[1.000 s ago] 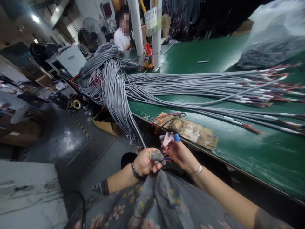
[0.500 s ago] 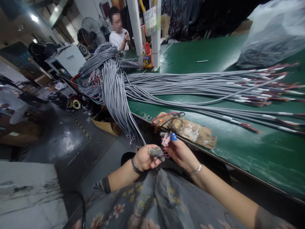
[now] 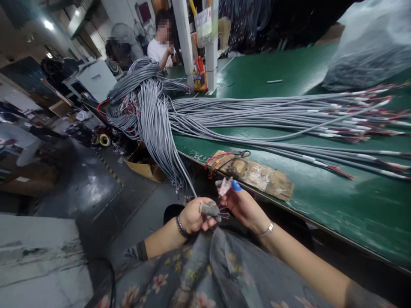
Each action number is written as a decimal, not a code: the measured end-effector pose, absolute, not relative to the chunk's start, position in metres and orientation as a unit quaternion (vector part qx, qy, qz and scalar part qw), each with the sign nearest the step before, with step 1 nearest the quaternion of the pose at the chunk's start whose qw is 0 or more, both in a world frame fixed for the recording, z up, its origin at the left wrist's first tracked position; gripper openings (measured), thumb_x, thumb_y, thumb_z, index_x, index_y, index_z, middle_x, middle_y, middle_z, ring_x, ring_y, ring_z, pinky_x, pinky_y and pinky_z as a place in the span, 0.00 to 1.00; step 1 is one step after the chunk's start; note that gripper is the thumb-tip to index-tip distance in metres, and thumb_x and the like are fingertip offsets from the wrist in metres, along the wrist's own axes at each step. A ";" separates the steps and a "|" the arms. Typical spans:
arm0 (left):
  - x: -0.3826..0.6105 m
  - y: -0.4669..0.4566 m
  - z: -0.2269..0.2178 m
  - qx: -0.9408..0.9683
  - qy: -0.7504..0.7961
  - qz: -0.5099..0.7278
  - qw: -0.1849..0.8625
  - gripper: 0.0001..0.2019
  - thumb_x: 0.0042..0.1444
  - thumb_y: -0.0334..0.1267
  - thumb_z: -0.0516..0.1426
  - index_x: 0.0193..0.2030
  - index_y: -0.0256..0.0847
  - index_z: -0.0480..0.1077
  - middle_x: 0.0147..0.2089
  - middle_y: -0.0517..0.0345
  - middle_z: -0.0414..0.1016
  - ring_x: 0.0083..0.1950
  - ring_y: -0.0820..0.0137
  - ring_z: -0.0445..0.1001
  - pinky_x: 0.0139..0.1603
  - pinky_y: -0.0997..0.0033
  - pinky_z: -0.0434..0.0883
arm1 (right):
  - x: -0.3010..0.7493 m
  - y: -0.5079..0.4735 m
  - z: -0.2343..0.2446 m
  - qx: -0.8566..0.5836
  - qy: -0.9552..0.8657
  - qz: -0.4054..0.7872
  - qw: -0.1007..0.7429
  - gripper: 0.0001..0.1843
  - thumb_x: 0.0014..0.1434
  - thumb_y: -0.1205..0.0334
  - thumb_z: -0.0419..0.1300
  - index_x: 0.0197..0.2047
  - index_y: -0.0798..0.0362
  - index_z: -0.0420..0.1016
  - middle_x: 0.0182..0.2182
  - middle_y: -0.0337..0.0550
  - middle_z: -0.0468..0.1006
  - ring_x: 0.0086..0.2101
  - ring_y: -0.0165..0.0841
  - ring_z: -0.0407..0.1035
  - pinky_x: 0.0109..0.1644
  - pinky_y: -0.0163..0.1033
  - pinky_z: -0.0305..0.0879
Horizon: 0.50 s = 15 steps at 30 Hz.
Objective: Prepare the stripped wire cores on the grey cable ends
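My left hand [image 3: 192,215] is closed round the end of a grey cable [image 3: 189,184] that runs up to the big bundle; grey finger covers sit on its thumb and forefinger. Thin coloured wires [image 3: 224,214] stick out of the cable end between both hands. My right hand [image 3: 243,206] is pinched on those wires, with pink and blue covers on its fingertips. Both hands hover over my lap, just below the front edge of the green table [image 3: 337,201].
A large bundle of grey cables [image 3: 244,117] lies across the table and hangs over its left edge. A taped cardboard piece [image 3: 257,174] with red and black wires lies at the edge. A clear plastic bag [image 3: 369,47] sits far right. A person [image 3: 162,40] sits at the far end.
My hands stayed nearly in place, shifting slightly as the fingers work the wire ends. The person at the far end moved their head and arm.
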<state>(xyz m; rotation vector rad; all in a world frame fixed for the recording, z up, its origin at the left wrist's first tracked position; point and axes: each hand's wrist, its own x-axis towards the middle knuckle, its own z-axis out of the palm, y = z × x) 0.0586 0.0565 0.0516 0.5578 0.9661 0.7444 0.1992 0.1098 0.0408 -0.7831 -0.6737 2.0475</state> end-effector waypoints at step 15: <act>0.054 0.077 0.049 0.222 0.367 0.352 0.832 0.06 0.35 0.35 0.59 0.20 0.35 0.66 0.12 0.55 0.67 0.07 0.75 0.57 0.06 0.80 0.49 | 0.195 0.115 0.032 -0.311 -0.253 0.810 0.428 0.26 0.36 0.37 0.68 0.29 0.51 0.79 0.24 0.38 0.75 0.23 0.28 0.63 0.28 0.34 0.62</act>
